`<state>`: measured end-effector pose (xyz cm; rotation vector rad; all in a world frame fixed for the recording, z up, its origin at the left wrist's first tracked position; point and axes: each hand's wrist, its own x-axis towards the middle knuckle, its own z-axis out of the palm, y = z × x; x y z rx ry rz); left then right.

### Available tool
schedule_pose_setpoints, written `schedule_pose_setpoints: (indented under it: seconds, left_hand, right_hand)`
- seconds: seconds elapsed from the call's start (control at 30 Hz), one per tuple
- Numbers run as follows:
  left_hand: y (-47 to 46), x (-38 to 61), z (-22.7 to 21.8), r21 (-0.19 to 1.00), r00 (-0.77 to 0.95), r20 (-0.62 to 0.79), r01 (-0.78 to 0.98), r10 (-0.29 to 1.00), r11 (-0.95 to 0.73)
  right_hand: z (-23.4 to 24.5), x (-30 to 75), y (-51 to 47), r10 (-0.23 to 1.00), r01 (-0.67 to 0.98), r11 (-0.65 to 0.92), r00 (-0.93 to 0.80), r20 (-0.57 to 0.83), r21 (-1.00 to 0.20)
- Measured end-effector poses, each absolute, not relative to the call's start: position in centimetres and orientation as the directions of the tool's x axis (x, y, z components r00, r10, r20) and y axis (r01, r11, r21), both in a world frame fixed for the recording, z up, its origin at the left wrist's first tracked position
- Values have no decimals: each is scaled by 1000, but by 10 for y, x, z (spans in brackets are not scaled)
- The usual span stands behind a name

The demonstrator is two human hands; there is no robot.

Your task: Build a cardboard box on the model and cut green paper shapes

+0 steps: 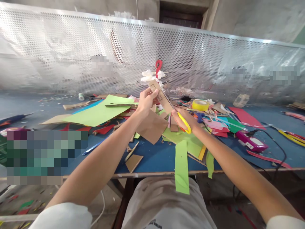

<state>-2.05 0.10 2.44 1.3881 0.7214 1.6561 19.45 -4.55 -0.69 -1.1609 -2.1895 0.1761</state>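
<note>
My left hand (148, 99) pinches a strip of brown cardboard (161, 101) with dark lines drawn on it. In my right hand (179, 117) is a pair of scissors with yellow handles (185, 123); the blades lie along the strip's right edge, and how far they are apart is hard to see. Behind the strip stand white fluffy tufts (148, 75) and a red curved piece (158, 66). A larger piece of brown cardboard (152, 127) lies below my hands. Green paper (98, 113) is spread left of my left hand.
Right of my hands lie a roll of yellow tape (200, 105), a blue glue gun (199, 117), a magenta box with a cord (252, 142) and pliers (289, 136). A green paper strip (181, 165) hangs over the table's front edge. A perforated metal panel (190, 60) rises behind the table.
</note>
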Motion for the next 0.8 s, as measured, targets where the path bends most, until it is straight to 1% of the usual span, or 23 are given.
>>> schedule_pose_setpoints:
  seconds: [0.1, 0.23, 0.4, 0.53, 0.63, 0.8]
  left_hand:
    - [-1, -19, 24, 840, -22, 496, -241, 868, -486]
    - [-6, -16, 25, 833, -9, 513, -235, 858, -501]
    - [-7, -14, 25, 829, -30, 517, -232, 855, -509]
    - [-5, -13, 25, 823, -33, 519, -252, 854, -509]
    - [-4, -14, 26, 827, -30, 510, -258, 860, -500]
    - [-4, -15, 25, 841, -13, 502, -225, 865, -491]
  right_hand:
    - [-3, 191, -52, 773, 675, 616, -416, 479, -406]
    - [-2, 191, -53, 721, 657, 663, -431, 543, -359]
    - [-3, 191, -54, 762, 669, 623, -403, 507, -404]
    - [-5, 189, -55, 753, 671, 622, -370, 544, -405]
    - [-6, 188, -55, 757, 668, 617, -357, 548, -417]
    - [-5, 186, -57, 801, 698, 571, -358, 480, -433]
